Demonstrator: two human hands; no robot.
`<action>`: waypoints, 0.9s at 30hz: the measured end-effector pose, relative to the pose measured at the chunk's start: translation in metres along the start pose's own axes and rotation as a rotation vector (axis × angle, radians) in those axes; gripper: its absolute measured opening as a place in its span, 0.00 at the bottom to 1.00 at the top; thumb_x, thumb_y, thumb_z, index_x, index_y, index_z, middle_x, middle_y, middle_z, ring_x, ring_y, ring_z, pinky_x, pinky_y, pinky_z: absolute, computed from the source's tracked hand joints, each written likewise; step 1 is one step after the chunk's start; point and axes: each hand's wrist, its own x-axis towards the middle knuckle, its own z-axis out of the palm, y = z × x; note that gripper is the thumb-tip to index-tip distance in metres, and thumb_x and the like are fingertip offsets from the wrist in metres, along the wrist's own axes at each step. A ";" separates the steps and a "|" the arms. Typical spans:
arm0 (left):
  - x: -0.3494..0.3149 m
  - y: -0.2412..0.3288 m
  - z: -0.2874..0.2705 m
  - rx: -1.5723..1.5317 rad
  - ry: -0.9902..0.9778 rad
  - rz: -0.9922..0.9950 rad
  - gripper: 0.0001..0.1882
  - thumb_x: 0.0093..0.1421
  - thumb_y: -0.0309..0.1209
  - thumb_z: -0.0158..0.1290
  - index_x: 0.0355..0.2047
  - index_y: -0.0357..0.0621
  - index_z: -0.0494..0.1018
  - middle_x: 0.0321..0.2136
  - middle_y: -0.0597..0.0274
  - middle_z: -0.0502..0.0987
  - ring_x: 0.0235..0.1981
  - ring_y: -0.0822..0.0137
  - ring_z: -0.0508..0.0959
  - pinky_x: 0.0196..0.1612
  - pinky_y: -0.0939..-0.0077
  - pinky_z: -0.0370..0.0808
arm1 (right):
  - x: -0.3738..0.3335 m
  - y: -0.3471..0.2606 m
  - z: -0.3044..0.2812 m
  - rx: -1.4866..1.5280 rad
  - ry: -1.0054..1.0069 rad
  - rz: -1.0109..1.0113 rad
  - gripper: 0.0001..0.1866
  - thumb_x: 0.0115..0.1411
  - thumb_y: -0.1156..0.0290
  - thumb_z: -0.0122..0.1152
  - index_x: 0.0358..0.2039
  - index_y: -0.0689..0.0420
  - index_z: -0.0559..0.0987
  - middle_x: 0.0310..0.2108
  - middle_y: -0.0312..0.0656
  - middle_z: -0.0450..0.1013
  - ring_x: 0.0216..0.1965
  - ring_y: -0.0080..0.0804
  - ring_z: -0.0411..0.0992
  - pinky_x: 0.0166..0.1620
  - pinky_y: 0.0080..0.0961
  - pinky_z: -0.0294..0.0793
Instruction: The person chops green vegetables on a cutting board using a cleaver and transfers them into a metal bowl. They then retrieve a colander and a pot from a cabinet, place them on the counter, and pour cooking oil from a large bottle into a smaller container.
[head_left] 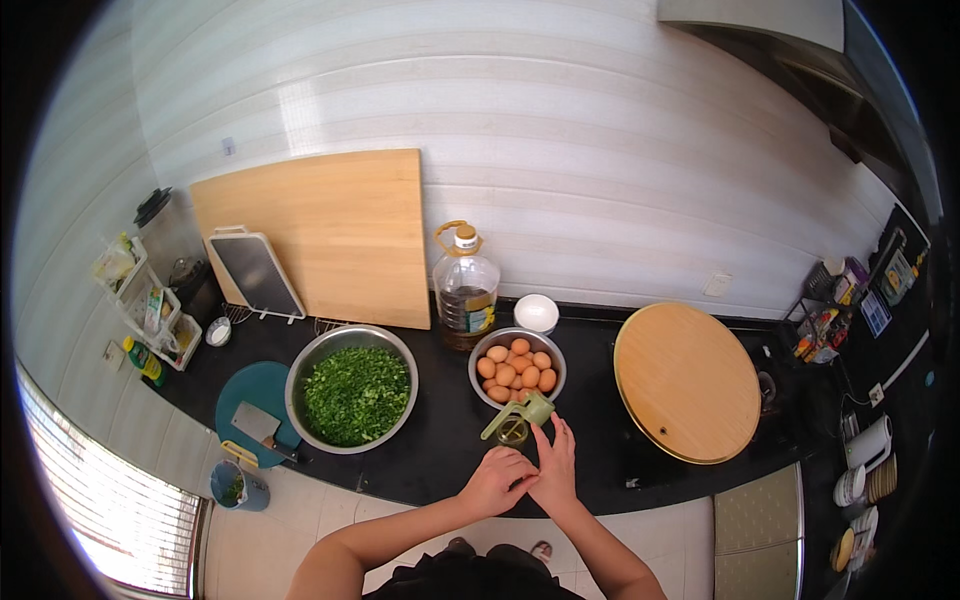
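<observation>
My left hand (496, 482) is at the front edge of the dark counter, its fingers curled in and meeting my right hand. Whatever those fingers hold, if anything, is too small or hidden. My right hand (554, 464) has its fingers stretched forward and apart, with the tips beside a pale green plastic piece with a long handle (536, 408). Just under that handle stands a small glass jar (512, 432). Behind them a steel bowl (474, 377) is heaped with brown eggs (520, 365). Left of my hands, a larger steel bowl (291, 400) holds chopped greens (357, 396).
An oil jug (466, 295) and a white bowl (537, 313) stand behind the eggs. A round wooden board (688, 383) lies to the right. At the left, a cleaver (256, 423) rests on a teal round board (240, 385), above a bucket (245, 493).
</observation>
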 end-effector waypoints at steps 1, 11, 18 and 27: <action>-0.003 0.003 -0.006 0.034 0.012 0.026 0.06 0.47 0.25 0.58 0.27 0.43 0.74 0.25 0.63 0.74 0.30 0.61 0.73 0.40 0.69 0.66 | 0.001 -0.004 0.001 0.009 -0.008 -0.005 0.30 0.45 0.72 0.60 0.52 0.58 0.66 0.58 0.55 0.50 0.58 0.58 0.50 0.57 0.45 0.54; -0.066 -0.035 -0.103 0.434 0.043 -0.343 0.14 0.44 0.31 0.62 0.32 0.42 0.74 0.33 0.58 0.75 0.36 0.58 0.74 0.43 0.67 0.68 | 0.082 -0.032 -0.016 0.282 -0.046 -0.261 0.26 0.49 0.72 0.60 0.50 0.61 0.66 0.52 0.52 0.60 0.52 0.51 0.61 0.53 0.37 0.61; -0.086 -0.071 -0.144 0.348 0.088 -0.610 0.36 0.45 0.41 0.62 0.52 0.37 0.63 0.42 0.44 0.72 0.44 0.48 0.72 0.48 0.62 0.69 | 0.198 -0.024 0.007 0.390 -0.233 -0.154 0.32 0.49 0.68 0.62 0.54 0.61 0.62 0.49 0.51 0.64 0.47 0.43 0.66 0.49 0.32 0.67; -0.038 -0.158 -0.218 0.344 0.079 -0.450 0.34 0.49 0.40 0.60 0.53 0.36 0.62 0.49 0.43 0.67 0.50 0.47 0.67 0.52 0.60 0.65 | 0.364 -0.022 0.067 -0.092 -0.054 -0.058 0.28 0.52 0.55 0.59 0.46 0.64 0.69 0.40 0.53 0.71 0.38 0.45 0.71 0.41 0.35 0.71</action>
